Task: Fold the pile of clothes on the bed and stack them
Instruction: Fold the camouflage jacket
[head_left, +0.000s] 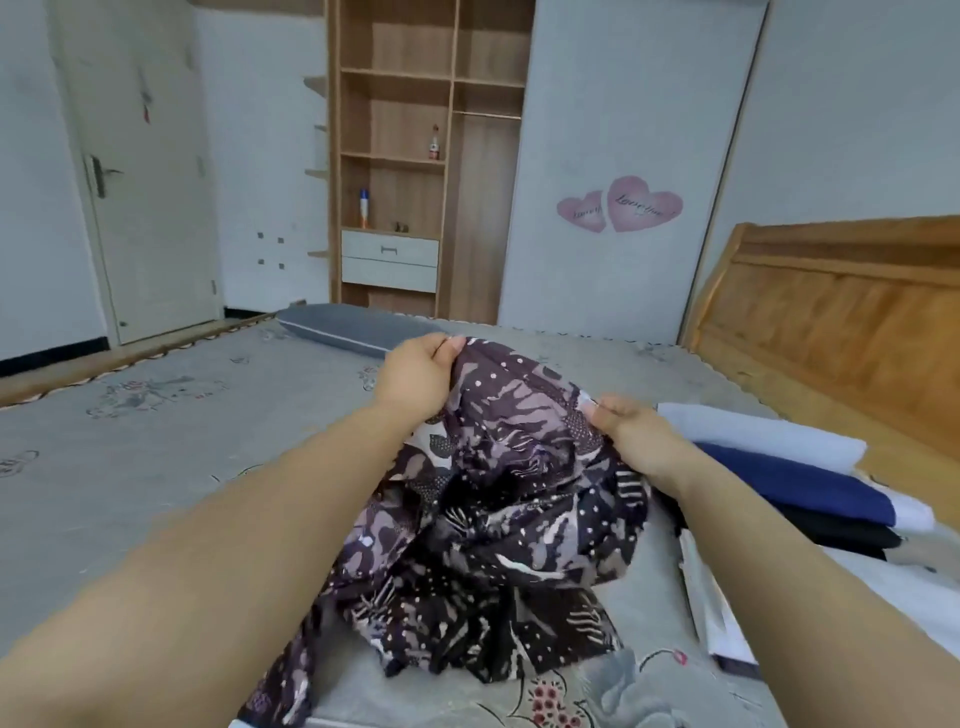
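A dark purple patterned garment (498, 519) hangs crumpled above the bed (156, 467), its lower part trailing onto the mattress near me. My left hand (415, 376) grips its upper edge at the far left. My right hand (631, 428) pinches the same edge further right. To the right lies a stack of folded clothes (800, 483): white on top, then navy blue, then black.
A grey pillow (353, 325) lies at the far side of the bed. The wooden headboard (841, 322) stands at the right. An open wooden wardrobe (415, 156) and a white door (145, 182) are against the far wall. More white fabric (717, 613) lies under my right forearm.
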